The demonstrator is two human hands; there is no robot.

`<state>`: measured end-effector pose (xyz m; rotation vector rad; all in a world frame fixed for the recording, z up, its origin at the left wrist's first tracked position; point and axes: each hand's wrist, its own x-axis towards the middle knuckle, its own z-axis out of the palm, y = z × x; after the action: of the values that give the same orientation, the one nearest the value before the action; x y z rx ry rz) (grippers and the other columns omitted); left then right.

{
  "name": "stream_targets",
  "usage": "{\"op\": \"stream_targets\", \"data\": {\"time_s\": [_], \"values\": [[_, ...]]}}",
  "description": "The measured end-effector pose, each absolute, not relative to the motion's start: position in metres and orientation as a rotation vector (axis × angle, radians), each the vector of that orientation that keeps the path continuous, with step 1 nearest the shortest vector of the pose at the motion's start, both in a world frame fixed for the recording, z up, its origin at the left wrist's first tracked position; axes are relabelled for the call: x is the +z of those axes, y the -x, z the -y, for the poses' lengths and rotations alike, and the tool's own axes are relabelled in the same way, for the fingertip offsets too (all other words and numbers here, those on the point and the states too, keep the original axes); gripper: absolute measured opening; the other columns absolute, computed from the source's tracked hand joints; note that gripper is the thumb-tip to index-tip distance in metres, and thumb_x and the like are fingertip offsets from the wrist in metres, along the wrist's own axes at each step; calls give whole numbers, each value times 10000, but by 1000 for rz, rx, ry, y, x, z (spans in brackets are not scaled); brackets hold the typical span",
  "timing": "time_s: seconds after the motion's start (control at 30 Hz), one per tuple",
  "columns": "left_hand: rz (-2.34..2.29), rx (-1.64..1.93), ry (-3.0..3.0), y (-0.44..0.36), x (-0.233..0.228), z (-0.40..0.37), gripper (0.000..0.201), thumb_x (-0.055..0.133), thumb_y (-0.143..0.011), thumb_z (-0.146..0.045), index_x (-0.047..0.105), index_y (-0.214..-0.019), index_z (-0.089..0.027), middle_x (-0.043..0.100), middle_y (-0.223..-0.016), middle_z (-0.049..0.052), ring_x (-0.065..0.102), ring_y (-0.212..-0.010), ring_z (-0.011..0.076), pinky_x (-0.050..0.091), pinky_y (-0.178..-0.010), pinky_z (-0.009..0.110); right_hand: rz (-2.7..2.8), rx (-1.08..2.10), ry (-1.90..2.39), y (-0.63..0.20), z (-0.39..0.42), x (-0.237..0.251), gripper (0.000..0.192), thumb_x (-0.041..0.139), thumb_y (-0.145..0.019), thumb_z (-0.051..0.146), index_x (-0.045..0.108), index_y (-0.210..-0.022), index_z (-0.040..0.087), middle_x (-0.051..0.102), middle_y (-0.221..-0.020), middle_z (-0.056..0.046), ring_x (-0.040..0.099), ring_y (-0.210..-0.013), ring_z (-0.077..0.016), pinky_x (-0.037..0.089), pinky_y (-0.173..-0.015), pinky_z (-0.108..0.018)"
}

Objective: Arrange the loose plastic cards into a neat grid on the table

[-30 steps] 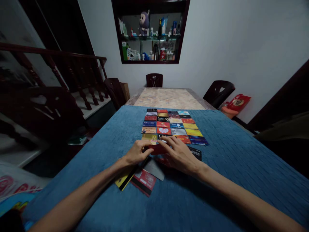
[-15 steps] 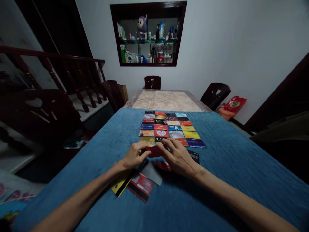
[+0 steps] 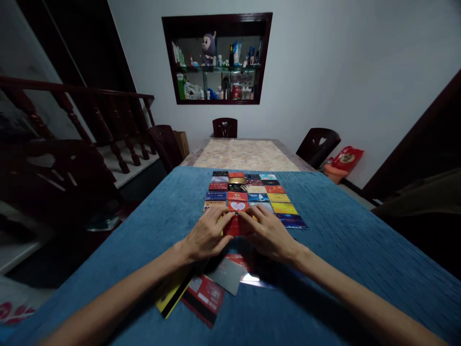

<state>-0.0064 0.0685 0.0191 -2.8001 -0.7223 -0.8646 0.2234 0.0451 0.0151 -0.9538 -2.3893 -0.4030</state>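
Note:
Between my left hand [image 3: 206,233] and my right hand [image 3: 271,234] is a red card [image 3: 236,227]. Fingers of both hands are closed on its edges, and the thumbs and fingertips nearly meet along its top. Just beyond lie plastic cards in neat rows, among them a red card with a white heart [image 3: 237,206], a yellow card [image 3: 284,208] and a dark blue card [image 3: 293,221]. My hands cover part of the nearest row. Closer to me, loose cards overlap: a yellow card with a black stripe [image 3: 173,293], a red striped card [image 3: 204,299] and a grey card [image 3: 225,275].
A blue cloth [image 3: 144,240] covers the near part of the table; its patterned top [image 3: 248,151] shows beyond. Dark wooden chairs [image 3: 225,127] stand around it. A wooden railing [image 3: 108,125] runs along the left, and a red bag [image 3: 346,159] sits at the right.
My hands have come closer together around the red card, which now looks brighter. The view has shifted slightly, and a shiny card shows below my right hand.

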Motion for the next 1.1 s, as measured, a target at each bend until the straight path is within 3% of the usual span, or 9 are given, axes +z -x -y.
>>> {"op": "stream_targets", "data": {"time_s": [0.43,0.63,0.9,1.1], "values": [[794,-477,2822,-21,45,-132,448,598,-861,-310,532,-1251,-100,576,-1172,170,535,-1050,301,489,-901,458,2479,-275,981,-252,-113,28,526,689,-826,222,513,-1318,165,574,-1122,-144,525,-989,-271,523,-831,-440],[815,-446,2830,-33,51,-178,366,572,-859,-307,567,-1171,-116,567,-1133,157,524,-1040,292,481,-899,435,2466,-206,976,-264,-155,35,414,633,-867,183,552,-1273,176,588,-1134,-140,536,-1034,-264,516,-865,-456],[907,-327,2798,-48,57,-238,342,541,-861,-296,583,-1147,-113,553,-1162,164,507,-1080,299,458,-918,446,2534,-129,1084,-272,-214,46,181,598,-856,123,671,-1016,167,631,-1058,-112,571,-981,-224,478,-870,-370],[973,-254,2745,-61,60,-287,307,531,-865,-292,608,-1101,-113,563,-1140,149,518,-1092,281,438,-960,403,2567,-148,1295,-266,-258,55,166,571,-838,58,687,-933,128,658,-999,-115,593,-875,-184,430,-775,-261]]}}
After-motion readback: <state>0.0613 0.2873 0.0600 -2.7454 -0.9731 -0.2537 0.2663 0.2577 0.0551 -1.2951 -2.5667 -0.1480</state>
